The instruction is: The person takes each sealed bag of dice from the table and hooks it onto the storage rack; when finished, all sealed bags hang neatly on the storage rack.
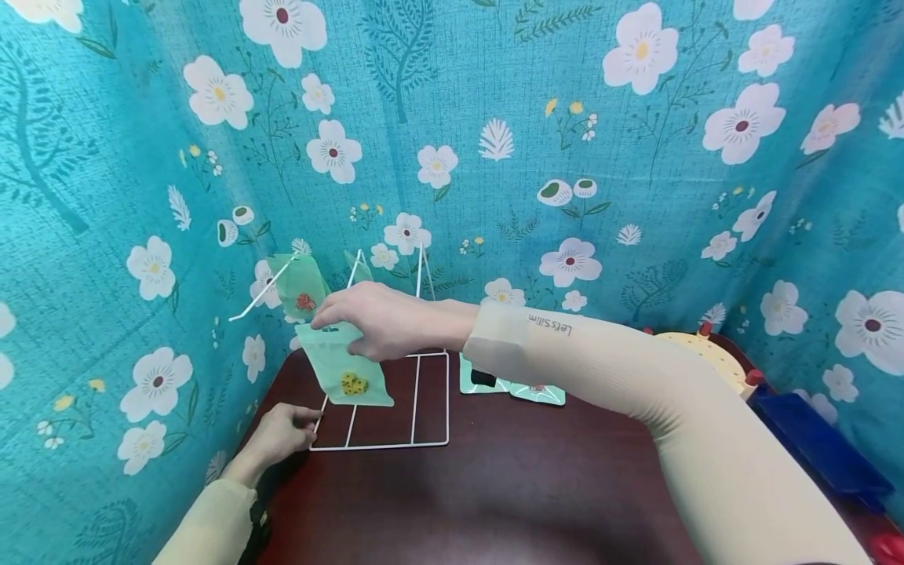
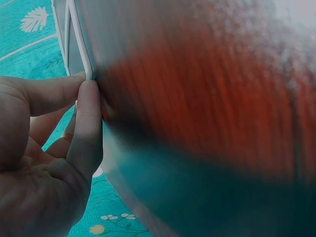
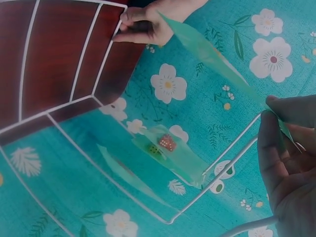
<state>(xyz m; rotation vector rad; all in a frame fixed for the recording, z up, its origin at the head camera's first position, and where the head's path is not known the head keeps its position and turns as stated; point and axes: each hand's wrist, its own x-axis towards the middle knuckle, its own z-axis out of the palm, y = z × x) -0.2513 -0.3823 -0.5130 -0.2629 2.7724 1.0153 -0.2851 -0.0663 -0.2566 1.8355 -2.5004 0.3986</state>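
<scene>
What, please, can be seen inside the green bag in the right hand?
Inside the green bag, yellow dice with dark spots sit clustered near the bottom. The right hand covers part of the bag's top, so anything behind it cannot be seen.

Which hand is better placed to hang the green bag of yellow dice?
Probably the right hand: it pinches that green bag near the wire rack, while the left hand holds the rack's edge.
</scene>
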